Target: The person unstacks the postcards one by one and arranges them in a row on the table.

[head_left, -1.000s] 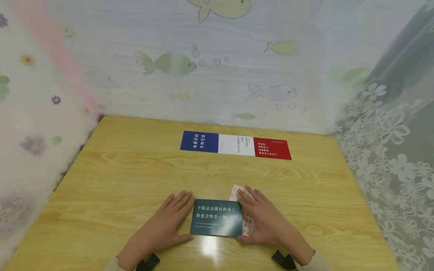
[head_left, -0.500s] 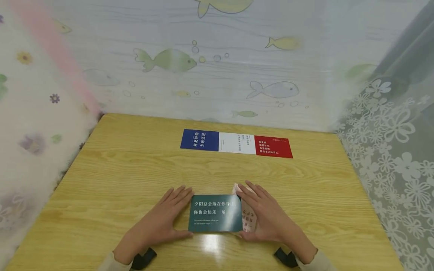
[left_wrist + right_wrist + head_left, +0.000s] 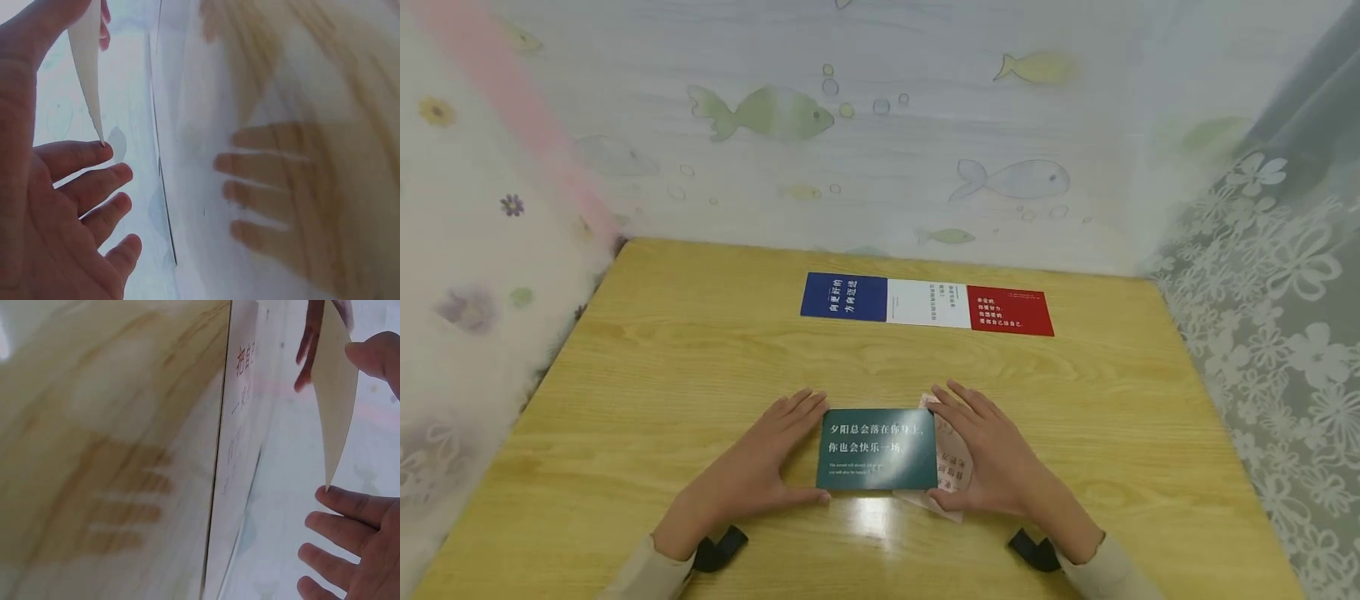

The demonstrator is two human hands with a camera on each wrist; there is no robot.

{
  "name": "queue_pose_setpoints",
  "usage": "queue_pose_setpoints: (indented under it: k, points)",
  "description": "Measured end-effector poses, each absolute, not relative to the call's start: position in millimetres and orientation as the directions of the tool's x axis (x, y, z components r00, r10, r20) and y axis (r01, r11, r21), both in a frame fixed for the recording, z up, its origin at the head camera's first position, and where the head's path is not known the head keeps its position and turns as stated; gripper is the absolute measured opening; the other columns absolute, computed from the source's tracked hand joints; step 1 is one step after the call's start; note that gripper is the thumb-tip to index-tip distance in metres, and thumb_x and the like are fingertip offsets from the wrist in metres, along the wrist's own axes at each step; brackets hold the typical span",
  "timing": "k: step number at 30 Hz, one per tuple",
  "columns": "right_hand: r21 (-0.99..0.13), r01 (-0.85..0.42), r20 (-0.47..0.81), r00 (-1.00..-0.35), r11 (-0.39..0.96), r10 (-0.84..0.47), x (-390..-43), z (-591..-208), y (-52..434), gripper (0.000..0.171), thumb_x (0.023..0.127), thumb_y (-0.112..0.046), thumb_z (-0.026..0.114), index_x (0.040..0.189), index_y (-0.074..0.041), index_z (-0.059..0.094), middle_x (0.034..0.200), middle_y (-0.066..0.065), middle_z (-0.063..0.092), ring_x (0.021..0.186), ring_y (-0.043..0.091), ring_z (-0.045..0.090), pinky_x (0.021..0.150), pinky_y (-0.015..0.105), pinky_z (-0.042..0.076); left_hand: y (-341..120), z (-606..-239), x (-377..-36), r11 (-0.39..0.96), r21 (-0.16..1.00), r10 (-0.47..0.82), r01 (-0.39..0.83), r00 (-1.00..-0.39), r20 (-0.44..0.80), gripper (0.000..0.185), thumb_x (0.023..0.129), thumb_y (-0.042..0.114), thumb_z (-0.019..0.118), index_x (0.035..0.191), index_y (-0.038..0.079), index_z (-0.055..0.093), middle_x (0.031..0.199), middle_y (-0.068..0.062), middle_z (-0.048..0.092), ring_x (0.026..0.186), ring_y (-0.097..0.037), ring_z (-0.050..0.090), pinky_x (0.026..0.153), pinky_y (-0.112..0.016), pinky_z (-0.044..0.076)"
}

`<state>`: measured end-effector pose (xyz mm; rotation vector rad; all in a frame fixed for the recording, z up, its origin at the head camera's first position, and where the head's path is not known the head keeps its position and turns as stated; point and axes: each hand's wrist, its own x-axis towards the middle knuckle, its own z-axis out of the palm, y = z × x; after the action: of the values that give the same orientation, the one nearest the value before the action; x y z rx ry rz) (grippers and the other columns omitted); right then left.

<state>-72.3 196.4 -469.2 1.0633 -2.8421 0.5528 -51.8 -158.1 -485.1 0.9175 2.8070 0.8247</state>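
Green card [image 3: 876, 450]: a thin rectangle with white print, a little bowed in the wrist views, raised above the table — between both hands.
Left hand [image 3: 760, 471]: grasps its left edge, thumb and forefinger at the corners.
Right hand [image 3: 996, 458]: grasps the right edge likewise.
Pale pink card [image 3: 953, 458]: printed, partly hidden below them.
Table [image 3: 700, 358]: glossy, wood-grained.
Blue card [image 3: 844, 297], white card [image 3: 928, 303], red card [image 3: 1011, 311]: flat, in one row — farther away.
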Motion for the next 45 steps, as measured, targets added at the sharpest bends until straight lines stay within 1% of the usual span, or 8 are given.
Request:
queue_pose_setpoints:
  k: [5,12,20,25,28,33,41,45]
  points:
    - [-0.299,-0.655,0.168,-0.752,0.694,-0.637,-75.0,-465.4,195.6,0.108,0.063,-0.062,0.086,0.151,-0.012,0.048,0.159,0.007,0.044,0.150,0.029,0.034,0.119,0.055,0.036,-158.4,-483.0,-56.2,0.680,0.512,0.562,0.524,-0.822,0.096,0.111,0.074,0.066,0.080,0.158,0.008,0.036,0.163,-0.007,0.038,0.154,-0.029,0.027,0.127,-0.050,0.021]
    - [-0.312,-0.653,0.168,-0.753,0.690,-0.636,-77.3,-463.9,193.4,0.107,0.064,-0.061,0.087,0.149,-0.009,0.050,0.159,0.009,0.044,0.150,0.029,0.034,0.120,0.054,0.035,-160.7,-480.3,-59.4,0.678,0.495,0.564,0.544,-0.816,0.125,0.111,0.073,0.065,0.082,0.157,0.008,0.038,0.162,-0.008,0.040,0.153,-0.029,0.030,0.125,-0.050,0.024]
    - [-0.364,-0.644,0.174,-0.757,0.673,-0.630,-79.0,-465.7,188.8,0.105,0.065,-0.060,0.087,0.149,-0.008,0.050,0.160,0.010,0.042,0.151,0.029,0.033,0.117,0.057,0.038,-169.9,-478.5,-60.7,0.670,0.498,0.574,0.551,-0.810,0.123,0.109,0.077,0.066,0.078,0.160,0.010,0.033,0.166,-0.004,0.032,0.154,-0.030,0.027,0.126,-0.051,0.022]
    - [-0.373,-0.636,0.168,-0.762,0.675,-0.625,-79.8,-465.4,183.6,0.104,0.067,-0.058,0.088,0.149,-0.008,0.050,0.160,0.010,0.043,0.151,0.029,0.033,0.115,0.058,0.040,-176.1,-477.8,-62.3,0.675,0.492,0.566,0.550,-0.813,0.133,0.107,0.079,0.065,0.077,0.161,0.013,0.032,0.167,-0.003,0.031,0.154,-0.031,0.027,0.126,-0.052,0.021]
    - [-0.361,-0.635,0.167,-0.764,0.683,-0.623,-80.7,-464.9,180.7,0.104,0.067,-0.058,0.088,0.149,-0.008,0.049,0.160,0.011,0.043,0.151,0.029,0.033,0.115,0.057,0.041,-178.2,-477.0,-63.6,0.687,0.475,0.563,0.551,-0.816,0.132,0.106,0.080,0.066,0.075,0.161,0.013,0.031,0.167,-0.002,0.031,0.154,-0.030,0.027,0.127,-0.048,0.019]
    - [-0.342,-0.638,0.176,-0.764,0.689,-0.620,-83.5,-464.4,177.3,0.106,0.065,-0.060,0.088,0.149,-0.006,0.050,0.159,0.011,0.043,0.150,0.031,0.035,0.114,0.057,0.042,-179.7,-476.7,-66.3,0.691,0.476,0.554,0.544,-0.822,0.136,0.108,0.078,0.062,0.079,0.161,0.013,0.031,0.167,-0.004,0.031,0.154,-0.030,0.027,0.129,-0.040,0.013]
    - [-0.353,-0.628,0.168,-0.772,0.694,-0.613,-91.7,-462.6,168.7,0.107,0.066,-0.058,0.088,0.151,-0.007,0.049,0.159,0.011,0.044,0.150,0.031,0.035,0.116,0.057,0.040,-185.8,-476.8,-73.9,0.692,0.466,0.550,0.552,-0.821,0.155,0.105,0.078,0.057,0.081,0.160,0.011,0.033,0.165,-0.004,0.034,0.153,-0.031,0.028,0.128,-0.046,0.016]
    - [-0.352,-0.624,0.169,-0.775,0.697,-0.609,-96.0,-462.7,163.6,0.107,0.065,-0.058,0.089,0.151,-0.007,0.049,0.160,0.011,0.043,0.150,0.032,0.034,0.116,0.057,0.040,-189.6,-476.2,-77.4,0.700,0.465,0.538,0.541,-0.829,0.155,0.106,0.077,0.055,0.082,0.160,0.012,0.032,0.166,-0.004,0.033,0.154,-0.031,0.027,0.129,-0.046,0.015]
